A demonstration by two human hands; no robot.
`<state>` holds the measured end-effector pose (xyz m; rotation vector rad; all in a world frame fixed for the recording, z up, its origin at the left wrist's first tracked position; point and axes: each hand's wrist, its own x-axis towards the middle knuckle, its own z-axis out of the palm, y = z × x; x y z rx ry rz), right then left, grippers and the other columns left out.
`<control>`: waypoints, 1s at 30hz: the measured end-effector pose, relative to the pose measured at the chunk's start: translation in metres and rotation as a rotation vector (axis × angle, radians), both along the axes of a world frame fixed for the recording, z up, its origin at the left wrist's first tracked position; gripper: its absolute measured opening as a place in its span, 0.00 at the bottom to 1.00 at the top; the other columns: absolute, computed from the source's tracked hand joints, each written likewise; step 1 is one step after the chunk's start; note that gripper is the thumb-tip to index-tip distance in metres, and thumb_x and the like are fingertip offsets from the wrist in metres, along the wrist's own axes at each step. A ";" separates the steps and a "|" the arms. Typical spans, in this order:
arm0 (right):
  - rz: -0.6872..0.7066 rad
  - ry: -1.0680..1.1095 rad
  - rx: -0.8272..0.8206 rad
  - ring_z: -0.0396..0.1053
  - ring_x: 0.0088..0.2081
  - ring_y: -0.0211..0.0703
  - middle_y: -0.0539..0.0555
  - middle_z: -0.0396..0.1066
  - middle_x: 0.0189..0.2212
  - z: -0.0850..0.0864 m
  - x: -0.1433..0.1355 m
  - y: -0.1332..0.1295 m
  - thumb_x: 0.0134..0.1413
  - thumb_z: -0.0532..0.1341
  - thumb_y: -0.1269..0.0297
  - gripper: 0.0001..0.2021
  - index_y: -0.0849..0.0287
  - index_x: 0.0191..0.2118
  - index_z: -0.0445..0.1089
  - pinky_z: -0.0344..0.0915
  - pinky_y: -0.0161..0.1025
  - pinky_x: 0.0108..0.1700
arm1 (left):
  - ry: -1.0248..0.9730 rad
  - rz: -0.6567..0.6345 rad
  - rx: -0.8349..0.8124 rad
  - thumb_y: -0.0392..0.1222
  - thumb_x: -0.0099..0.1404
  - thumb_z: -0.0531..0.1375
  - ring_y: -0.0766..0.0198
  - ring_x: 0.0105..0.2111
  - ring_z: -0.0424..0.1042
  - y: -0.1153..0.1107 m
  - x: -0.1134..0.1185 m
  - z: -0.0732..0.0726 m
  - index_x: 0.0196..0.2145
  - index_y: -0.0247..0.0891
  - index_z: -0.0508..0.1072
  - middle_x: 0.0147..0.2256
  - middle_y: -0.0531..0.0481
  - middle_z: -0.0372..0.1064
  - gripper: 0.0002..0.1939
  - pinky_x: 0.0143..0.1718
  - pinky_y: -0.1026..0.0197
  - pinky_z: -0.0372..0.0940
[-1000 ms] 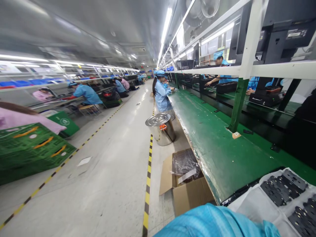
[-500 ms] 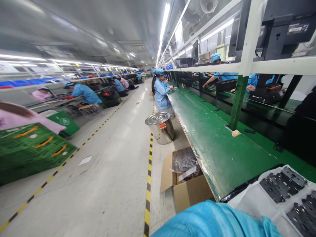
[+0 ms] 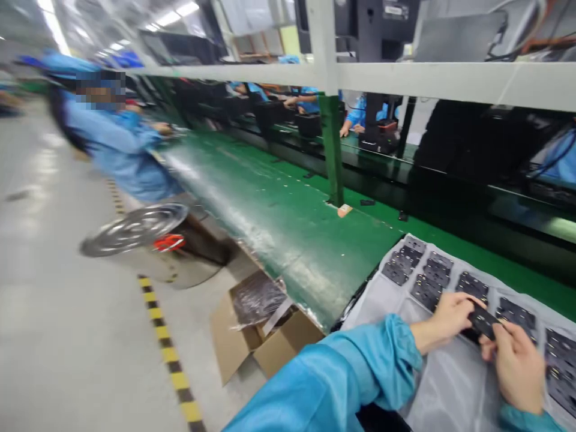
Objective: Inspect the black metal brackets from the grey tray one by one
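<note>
Both hands hold one small black plastic part (image 3: 482,322) above a white compartment tray (image 3: 463,378). My left hand (image 3: 450,315) is closed on its left end, thumb and fingers pinching it. My right hand (image 3: 517,360) pinches the right end between thumb and fingers. Groups of flat black parts (image 3: 438,268) with small shiny spots lie in the tray's compartments around the hands. The exact kind of the held part cannot be made out.
The tray stands on a long green workbench (image 3: 288,240) with a white shelf beam (image 3: 450,81) and a green post (image 3: 330,150). Left are an open cardboard box (image 3: 283,345), a metal drum (image 3: 198,258) and a seated co-worker (image 3: 121,138). More people work beyond the bench.
The view has swung right and down. Both my hands and the held black part have come into view, where before only a blue sleeve and part of the tray showed.
</note>
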<state>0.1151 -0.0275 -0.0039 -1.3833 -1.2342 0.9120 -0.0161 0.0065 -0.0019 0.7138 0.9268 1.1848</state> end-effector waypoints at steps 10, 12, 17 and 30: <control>-0.008 0.070 0.016 0.61 0.11 0.34 0.45 0.67 0.16 -0.012 -0.002 0.005 0.53 0.61 0.49 0.17 0.59 0.37 0.64 0.56 0.29 0.13 | 0.010 -0.150 0.137 0.36 0.55 0.54 0.76 0.14 0.53 -0.002 -0.008 0.000 0.48 0.29 0.71 0.18 0.58 0.58 0.23 0.16 0.71 0.47; -0.023 0.082 0.027 0.61 0.11 0.34 0.45 0.67 0.15 -0.013 -0.001 0.006 0.54 0.61 0.49 0.17 0.59 0.37 0.64 0.55 0.28 0.13 | 0.025 -0.183 0.177 0.32 0.52 0.54 0.76 0.14 0.56 -0.001 -0.008 -0.003 0.51 0.30 0.68 0.22 0.57 0.64 0.26 0.16 0.71 0.50; -0.038 0.103 0.029 0.59 0.10 0.32 0.45 0.67 0.15 -0.014 0.003 0.006 0.54 0.60 0.50 0.16 0.60 0.37 0.64 0.53 0.28 0.12 | 0.060 -0.191 0.220 0.32 0.51 0.56 0.80 0.13 0.58 0.002 -0.012 -0.007 0.50 0.33 0.68 0.39 0.45 0.72 0.26 0.14 0.71 0.52; 0.017 0.075 0.023 0.59 0.10 0.32 0.45 0.66 0.15 -0.011 0.002 0.004 0.55 0.60 0.51 0.15 0.60 0.36 0.65 0.54 0.28 0.13 | 0.081 -0.074 0.205 0.50 0.58 0.61 0.77 0.10 0.58 -0.001 -0.015 0.001 0.37 0.28 0.74 0.28 0.49 0.69 0.19 0.10 0.70 0.46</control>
